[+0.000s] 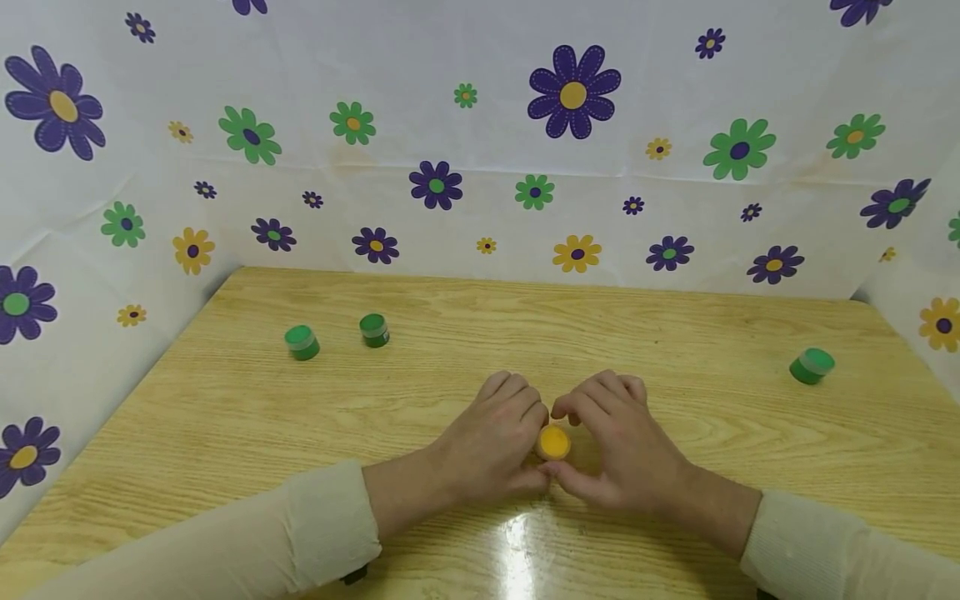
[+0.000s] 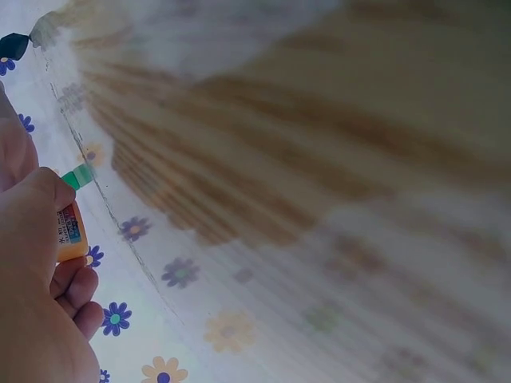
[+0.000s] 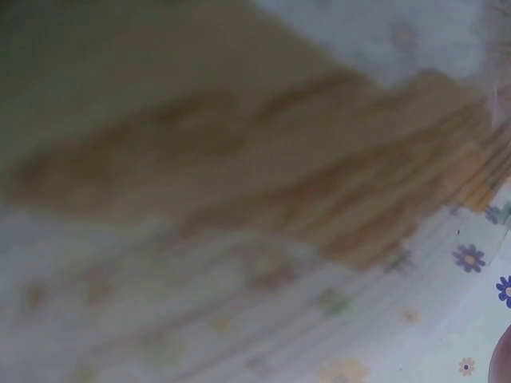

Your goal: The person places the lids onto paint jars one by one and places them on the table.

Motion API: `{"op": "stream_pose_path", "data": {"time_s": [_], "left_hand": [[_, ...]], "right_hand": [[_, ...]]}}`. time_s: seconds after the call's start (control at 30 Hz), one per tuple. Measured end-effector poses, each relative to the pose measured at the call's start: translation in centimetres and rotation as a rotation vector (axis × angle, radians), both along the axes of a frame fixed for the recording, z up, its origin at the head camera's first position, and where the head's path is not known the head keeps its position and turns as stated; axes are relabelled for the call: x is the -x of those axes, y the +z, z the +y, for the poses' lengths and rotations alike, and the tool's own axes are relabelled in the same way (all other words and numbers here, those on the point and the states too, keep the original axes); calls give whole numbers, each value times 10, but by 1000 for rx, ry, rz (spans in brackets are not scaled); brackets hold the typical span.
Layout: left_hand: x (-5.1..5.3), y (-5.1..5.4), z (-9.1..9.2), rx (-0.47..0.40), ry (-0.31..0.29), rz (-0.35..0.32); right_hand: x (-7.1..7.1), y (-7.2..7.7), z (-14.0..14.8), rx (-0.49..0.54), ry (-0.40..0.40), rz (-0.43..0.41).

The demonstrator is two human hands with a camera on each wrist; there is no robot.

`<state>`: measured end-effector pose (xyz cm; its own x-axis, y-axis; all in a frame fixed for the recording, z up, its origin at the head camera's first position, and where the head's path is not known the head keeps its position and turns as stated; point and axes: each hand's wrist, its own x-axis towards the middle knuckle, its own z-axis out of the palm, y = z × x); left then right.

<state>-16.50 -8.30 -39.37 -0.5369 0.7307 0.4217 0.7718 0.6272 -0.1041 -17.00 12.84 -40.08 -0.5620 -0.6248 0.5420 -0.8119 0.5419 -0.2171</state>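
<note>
A small jar of yellow paint stands on the wooden table between both hands. My left hand holds it at its left side, thumb in front and fingers curled. The left wrist view shows the jar's orange-yellow side and printed label between the thumb and the lower fingers of the left hand. My right hand bends loosely around the jar's right side, its thumb tip near the left thumb and its index finger behind the jar. Only a sliver of the right hand enters the right wrist view.
Two green paint jars, one farther left and another beside it, stand at the back left. A third green jar is at the right. A flower-patterned white cloth borders the table behind and at the sides.
</note>
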Motion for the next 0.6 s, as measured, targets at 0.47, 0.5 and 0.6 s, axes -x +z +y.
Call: {"op": "stream_pose_path", "data": {"time_s": [0.47, 0.5, 0.6], "left_hand": [[0, -1, 0, -10, -18, 33], [0, -1, 0, -12, -19, 33], [1, -1, -1, -19, -18, 30]], "right_hand": [[0, 0, 1, -12, -14, -25], [0, 0, 1, -13, -19, -36], [1, 1, 1, -2, -7, -50]]}}
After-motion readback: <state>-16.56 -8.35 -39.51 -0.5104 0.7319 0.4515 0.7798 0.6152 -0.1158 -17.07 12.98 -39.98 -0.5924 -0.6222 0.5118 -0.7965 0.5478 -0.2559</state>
